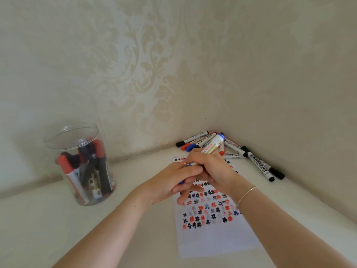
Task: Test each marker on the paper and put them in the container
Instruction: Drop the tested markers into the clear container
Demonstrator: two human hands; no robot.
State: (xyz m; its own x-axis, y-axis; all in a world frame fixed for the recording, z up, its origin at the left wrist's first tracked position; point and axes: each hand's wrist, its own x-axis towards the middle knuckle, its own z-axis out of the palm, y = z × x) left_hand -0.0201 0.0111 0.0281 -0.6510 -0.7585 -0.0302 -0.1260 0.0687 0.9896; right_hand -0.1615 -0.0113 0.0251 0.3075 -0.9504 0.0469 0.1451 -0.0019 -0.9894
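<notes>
1. Step in hand: both hands meet at centre frame over the paper (216, 235), working one blue marker (211, 146). Judged as uncapping or recapping — which of the two cannot be told.
2. Right hand (210, 167): fingers curled round the marker's white barrel, whose blue end points to the upper right.
3. Left hand (173, 182): thumb and fingers pinch at the marker's lower end, where a blue piece, probably the cap, shows; its lower fingers hang spread above the paper.
4. Paper: lies flat at lower centre, rows of red, black and blue test marks on its upper part.
5. Container (79, 163): clear jar at left of frame, well apart, already holding several markers.
6. Untested pile (231, 149): lies in the corner, right of centre.
7. Next move calls for a steady pull or press along the barrel — the tip kept over unmarked paper.
</notes>
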